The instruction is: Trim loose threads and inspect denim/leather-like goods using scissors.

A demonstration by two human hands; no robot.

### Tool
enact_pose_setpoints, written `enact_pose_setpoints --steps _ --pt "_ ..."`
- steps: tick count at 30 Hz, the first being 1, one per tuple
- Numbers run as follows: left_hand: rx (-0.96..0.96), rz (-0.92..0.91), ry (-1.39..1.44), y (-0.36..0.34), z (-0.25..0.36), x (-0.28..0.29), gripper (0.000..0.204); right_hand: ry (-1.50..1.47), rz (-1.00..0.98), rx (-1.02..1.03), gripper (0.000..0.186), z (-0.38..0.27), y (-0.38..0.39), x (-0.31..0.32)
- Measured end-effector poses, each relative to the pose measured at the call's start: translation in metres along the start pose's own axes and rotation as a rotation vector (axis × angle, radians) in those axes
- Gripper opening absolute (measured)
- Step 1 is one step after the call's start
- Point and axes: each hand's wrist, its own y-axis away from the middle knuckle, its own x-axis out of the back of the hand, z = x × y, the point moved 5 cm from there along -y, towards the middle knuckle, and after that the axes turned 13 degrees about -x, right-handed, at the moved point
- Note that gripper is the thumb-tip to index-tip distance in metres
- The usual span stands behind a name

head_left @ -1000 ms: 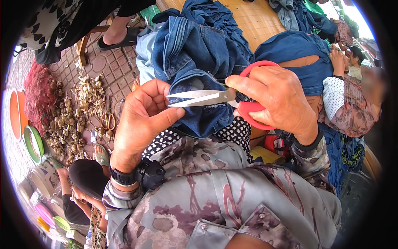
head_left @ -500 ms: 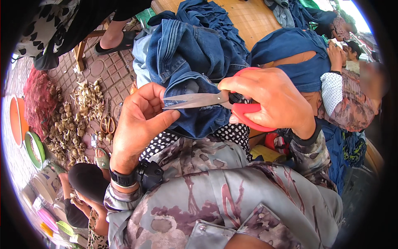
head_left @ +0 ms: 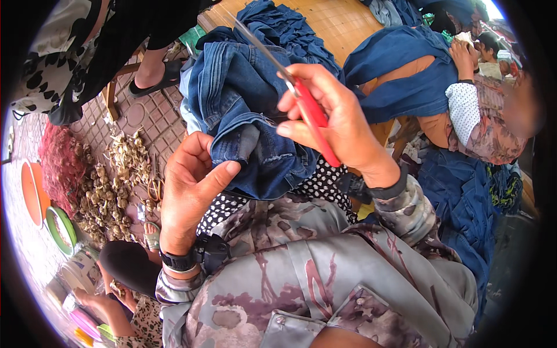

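Blue denim jeans [head_left: 255, 93] lie bunched across my lap and up onto the heap of denim ahead. Between thumb and fingers, my left hand [head_left: 188, 182] pinches a folded edge of them, where a paler inside patch and a frayed seam show. In my right hand [head_left: 348, 124] are red-handled scissors [head_left: 314, 119], lifted above the jeans and clear of the cloth. Their blades look closed together and point up and to the left, away from me. My right fingers wrap loosely round the handles.
A wooden table [head_left: 331, 26] stands ahead, with more denim [head_left: 400, 69] at right beside a seated person [head_left: 499, 122]. Garlic bulbs [head_left: 104, 200], a red mesh bag [head_left: 58, 168], an orange bucket [head_left: 33, 191] and a green basin [head_left: 60, 231] lie left. Another person crouches lower left.
The scissors have left the denim edge. They have swung from lying level at my left fingertips to pointing up and away. My left hand still pinches the jeans.
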Motion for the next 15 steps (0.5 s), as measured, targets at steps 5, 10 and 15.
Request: enact_pose_setpoints --steps 5,10,15 --pt "-0.020 0.002 -0.135 0.003 -0.003 -0.001 0.021 0.070 0.032 0.113 0.052 -0.008 -0.015 -0.023" --pt "0.006 0.044 -0.098 0.006 -0.003 0.001 0.019 -0.413 0.062 -0.021 0.045 0.009 -0.014 -0.005" --pt "0.008 0.055 -0.088 0.007 -0.005 0.003 0.018 -0.469 0.115 -0.074 0.047 0.022 0.000 0.006"
